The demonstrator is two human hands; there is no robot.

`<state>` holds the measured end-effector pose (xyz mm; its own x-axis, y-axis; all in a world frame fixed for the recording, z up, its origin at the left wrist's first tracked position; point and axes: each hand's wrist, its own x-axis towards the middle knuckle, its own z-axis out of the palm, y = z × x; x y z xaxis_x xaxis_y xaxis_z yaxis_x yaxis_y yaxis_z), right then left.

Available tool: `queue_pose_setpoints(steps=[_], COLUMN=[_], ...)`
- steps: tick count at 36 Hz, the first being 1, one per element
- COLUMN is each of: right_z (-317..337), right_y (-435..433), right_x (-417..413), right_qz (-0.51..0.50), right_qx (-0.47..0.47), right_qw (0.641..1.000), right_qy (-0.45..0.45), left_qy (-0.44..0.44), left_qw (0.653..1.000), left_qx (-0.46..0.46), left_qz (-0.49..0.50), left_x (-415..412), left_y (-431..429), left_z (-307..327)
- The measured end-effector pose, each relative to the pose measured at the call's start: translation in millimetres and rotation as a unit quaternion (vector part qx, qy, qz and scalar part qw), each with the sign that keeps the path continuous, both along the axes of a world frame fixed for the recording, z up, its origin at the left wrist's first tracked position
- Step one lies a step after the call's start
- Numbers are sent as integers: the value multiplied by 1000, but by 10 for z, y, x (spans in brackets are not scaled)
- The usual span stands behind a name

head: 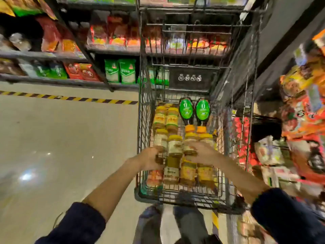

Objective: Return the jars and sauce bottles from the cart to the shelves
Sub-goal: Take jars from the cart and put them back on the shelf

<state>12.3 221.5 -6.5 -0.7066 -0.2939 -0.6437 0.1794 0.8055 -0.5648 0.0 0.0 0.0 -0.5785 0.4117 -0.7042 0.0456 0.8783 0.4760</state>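
Left hand (152, 158) grips a yellow-lidded, pale-labelled clear jar (160, 139), right hand (202, 153) grips a neighbouring yellow-lidded brown-filled jar (190, 140), both inside black wire cart (142, 120).

text: none legible | cart panel (190, 78): four round white icons | labels on jars (175, 145): blurred

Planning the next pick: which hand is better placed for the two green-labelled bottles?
Right hand, probably: the bottles lie straight beyond it; the left hand grips a jar farther left.
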Motion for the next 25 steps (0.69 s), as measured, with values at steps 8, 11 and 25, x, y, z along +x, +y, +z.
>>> queue_pose_setpoints(steps=[8, 11, 25], right_z=[-629, -937, -1574], right_y=[-122, -212, -310], right_x=[-19, 16, 272], right_qz=[-35, -29, -20], right_qx=[-37, -33, -14], right_qw=[993, 989, 983], right_qy=[-109, -141, -185], left_qy=[-29, -53, -76], left_qw=[992, 978, 936], left_qx=[-66, -75, -175], left_qz=[105, 189, 294], left_x=[213, 287, 531], left_y=[77, 110, 231], left_z=[-778, -1007, -1667])
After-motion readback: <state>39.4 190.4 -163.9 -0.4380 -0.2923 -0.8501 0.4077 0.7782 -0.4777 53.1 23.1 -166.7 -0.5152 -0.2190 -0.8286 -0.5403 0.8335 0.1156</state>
